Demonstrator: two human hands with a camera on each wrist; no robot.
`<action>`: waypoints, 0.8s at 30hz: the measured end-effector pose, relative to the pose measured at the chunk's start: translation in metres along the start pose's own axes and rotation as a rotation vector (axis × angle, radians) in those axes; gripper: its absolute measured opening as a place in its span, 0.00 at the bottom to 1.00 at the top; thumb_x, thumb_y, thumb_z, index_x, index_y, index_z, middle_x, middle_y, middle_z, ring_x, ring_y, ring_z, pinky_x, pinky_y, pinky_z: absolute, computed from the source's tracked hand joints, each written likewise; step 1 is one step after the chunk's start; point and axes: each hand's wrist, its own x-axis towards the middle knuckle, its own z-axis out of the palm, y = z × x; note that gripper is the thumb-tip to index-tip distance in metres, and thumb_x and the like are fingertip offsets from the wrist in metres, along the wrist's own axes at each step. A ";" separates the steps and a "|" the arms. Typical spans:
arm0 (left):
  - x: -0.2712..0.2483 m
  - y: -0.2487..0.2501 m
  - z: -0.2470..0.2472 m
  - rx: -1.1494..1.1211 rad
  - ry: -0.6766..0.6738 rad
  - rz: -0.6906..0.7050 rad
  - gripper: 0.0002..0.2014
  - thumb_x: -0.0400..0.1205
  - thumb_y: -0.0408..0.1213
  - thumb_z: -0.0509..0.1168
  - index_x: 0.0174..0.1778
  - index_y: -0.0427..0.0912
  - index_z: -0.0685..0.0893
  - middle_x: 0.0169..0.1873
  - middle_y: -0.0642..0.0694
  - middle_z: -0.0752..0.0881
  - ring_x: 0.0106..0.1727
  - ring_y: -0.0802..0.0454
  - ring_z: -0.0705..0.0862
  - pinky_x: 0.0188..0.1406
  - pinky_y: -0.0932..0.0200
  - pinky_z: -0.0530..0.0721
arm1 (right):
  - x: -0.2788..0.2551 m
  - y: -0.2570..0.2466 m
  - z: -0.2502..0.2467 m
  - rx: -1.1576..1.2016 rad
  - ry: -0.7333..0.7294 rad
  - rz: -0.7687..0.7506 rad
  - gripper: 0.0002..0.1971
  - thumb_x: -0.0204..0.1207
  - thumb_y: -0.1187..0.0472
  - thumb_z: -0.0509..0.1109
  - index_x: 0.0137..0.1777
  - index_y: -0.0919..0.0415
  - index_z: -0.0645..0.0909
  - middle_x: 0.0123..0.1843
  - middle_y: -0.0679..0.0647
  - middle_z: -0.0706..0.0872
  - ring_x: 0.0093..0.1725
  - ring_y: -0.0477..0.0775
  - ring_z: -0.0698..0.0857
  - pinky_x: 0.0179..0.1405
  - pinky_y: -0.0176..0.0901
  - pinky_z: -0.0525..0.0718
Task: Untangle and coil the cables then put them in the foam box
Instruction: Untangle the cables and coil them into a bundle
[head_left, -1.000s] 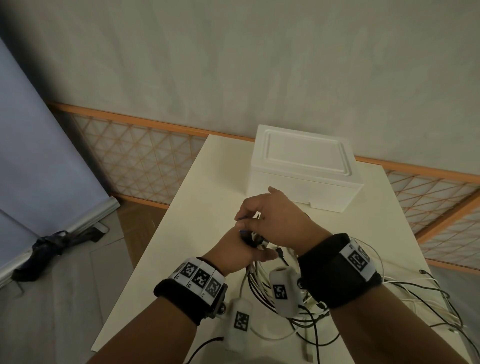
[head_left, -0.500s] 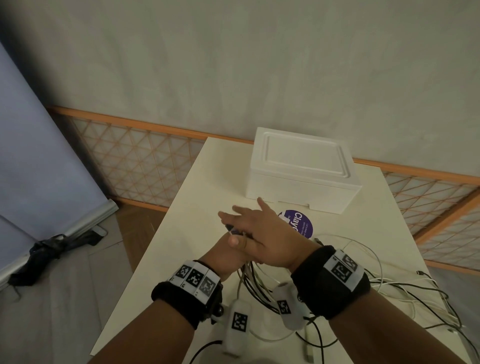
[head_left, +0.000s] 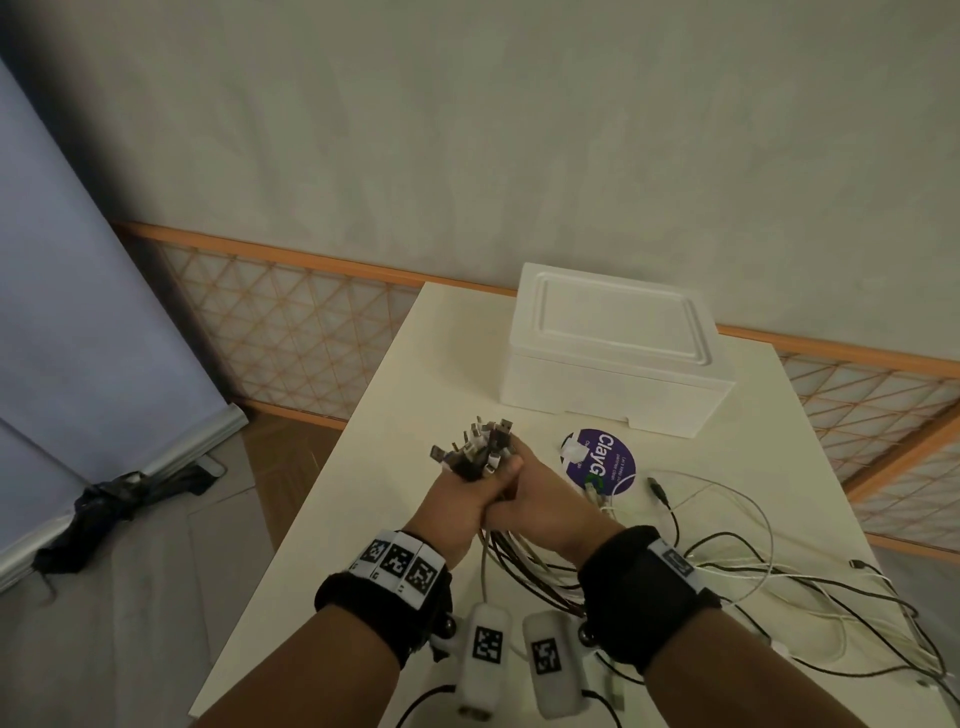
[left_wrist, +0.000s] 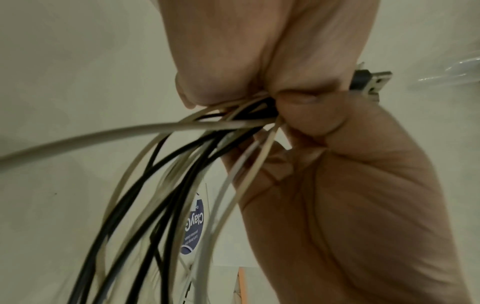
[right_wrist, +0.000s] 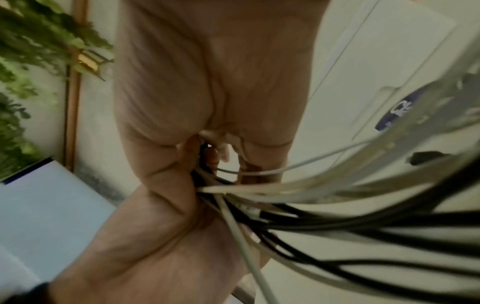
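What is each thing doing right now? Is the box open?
White foam box: lid on, closed.
Black and white cables: plug ends bunched, the rest loose, uncoiled.
Left hand: grips the bunch.
Right hand: grips it too.
Round purple sticker: flat on table.

Foam box (head_left: 613, 358) at table's (head_left: 395, 395) far edge, sticker (head_left: 605, 460) before it, cables (head_left: 727, 561) nearer right.

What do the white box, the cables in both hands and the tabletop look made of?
Box: looks like matte white foam, thick walls, moulded lid. Cables: smooth black and off-white jackets, probably plastic or rubber; plug ends glint like metal. Table: smooth cream surface, maybe laminate; hard to tell. Left hand and right hand grip the bundle.
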 end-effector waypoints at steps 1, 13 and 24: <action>0.000 -0.001 -0.002 -0.008 0.007 -0.010 0.28 0.65 0.53 0.78 0.57 0.43 0.86 0.53 0.40 0.90 0.60 0.43 0.87 0.64 0.44 0.81 | 0.001 0.000 0.001 -0.036 0.002 -0.013 0.33 0.63 0.75 0.71 0.69 0.58 0.70 0.59 0.57 0.85 0.58 0.57 0.86 0.59 0.64 0.83; -0.003 0.025 -0.037 -0.037 -0.076 -0.009 0.30 0.68 0.27 0.77 0.65 0.49 0.78 0.58 0.41 0.86 0.57 0.45 0.85 0.55 0.50 0.83 | -0.002 0.003 0.019 -0.658 -0.192 0.078 0.13 0.78 0.56 0.67 0.56 0.64 0.80 0.48 0.59 0.85 0.45 0.54 0.83 0.46 0.48 0.81; -0.013 0.019 -0.014 0.317 0.101 0.309 0.04 0.79 0.36 0.71 0.42 0.47 0.91 0.49 0.54 0.91 0.50 0.56 0.87 0.56 0.58 0.83 | 0.003 -0.007 0.027 -0.433 -0.034 0.203 0.04 0.67 0.68 0.72 0.37 0.65 0.79 0.29 0.54 0.80 0.28 0.51 0.78 0.31 0.46 0.79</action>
